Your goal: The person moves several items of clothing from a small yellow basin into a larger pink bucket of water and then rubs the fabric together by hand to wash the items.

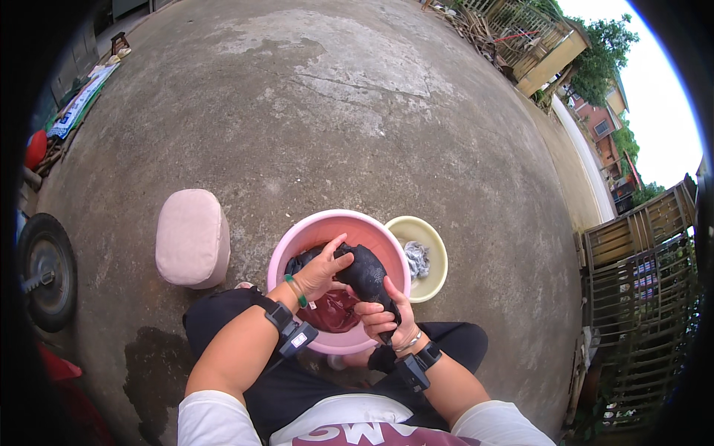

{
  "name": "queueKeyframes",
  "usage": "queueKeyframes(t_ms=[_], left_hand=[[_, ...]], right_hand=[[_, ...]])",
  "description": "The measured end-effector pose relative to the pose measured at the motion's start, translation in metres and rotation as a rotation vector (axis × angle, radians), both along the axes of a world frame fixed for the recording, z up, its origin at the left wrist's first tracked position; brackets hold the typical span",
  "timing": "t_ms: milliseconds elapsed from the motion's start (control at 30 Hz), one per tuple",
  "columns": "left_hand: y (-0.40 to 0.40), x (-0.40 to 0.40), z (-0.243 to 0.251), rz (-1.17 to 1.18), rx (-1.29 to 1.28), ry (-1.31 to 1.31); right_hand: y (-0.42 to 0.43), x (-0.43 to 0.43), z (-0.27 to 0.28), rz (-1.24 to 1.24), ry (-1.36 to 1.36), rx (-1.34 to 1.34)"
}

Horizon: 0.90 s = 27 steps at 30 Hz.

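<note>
A wet black cloth, partly lace-patterned, is stretched between my two hands above a pink plastic basin. My right hand grips its bunched lower end, fingers wrapped around it. At its upper left end is my left hand, thumb and fingers pinching the edge, index finger raised. Inside the basin lies a dark red wet cloth. More dark fabric sits at the basin's left, partly covered by my left hand.
Touching the pink basin's right side is a pale yellow basin with a grey-white cloth. A padded pink stool stands to the left on the concrete ground. Farther left is a wheel. A slatted fence borders the right.
</note>
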<state>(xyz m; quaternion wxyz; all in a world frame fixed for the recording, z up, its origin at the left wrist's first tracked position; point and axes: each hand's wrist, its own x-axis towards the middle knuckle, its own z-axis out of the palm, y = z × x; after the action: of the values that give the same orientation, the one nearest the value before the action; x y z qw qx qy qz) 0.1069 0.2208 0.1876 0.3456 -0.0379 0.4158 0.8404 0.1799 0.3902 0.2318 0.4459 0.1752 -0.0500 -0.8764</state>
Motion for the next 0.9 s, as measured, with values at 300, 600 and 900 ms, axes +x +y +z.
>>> queueKeyframes(t_ms=[300, 600, 900], left_hand=[[0.007, -0.002, 0.014, -0.105, 0.358, 0.002], [0.026, -0.001, -0.025, 0.108, -0.085, -0.015], [0.030, 0.006, -0.042, 0.186, -0.928, 0.241]], right_hand=[[-0.018, 0.011, -0.005, 0.011, -0.037, -0.109], [-0.038, -0.006, -0.010, 0.178, 0.560, 1.231], [-0.048, -0.005, -0.050, 0.459, 1.200, 2.259]])
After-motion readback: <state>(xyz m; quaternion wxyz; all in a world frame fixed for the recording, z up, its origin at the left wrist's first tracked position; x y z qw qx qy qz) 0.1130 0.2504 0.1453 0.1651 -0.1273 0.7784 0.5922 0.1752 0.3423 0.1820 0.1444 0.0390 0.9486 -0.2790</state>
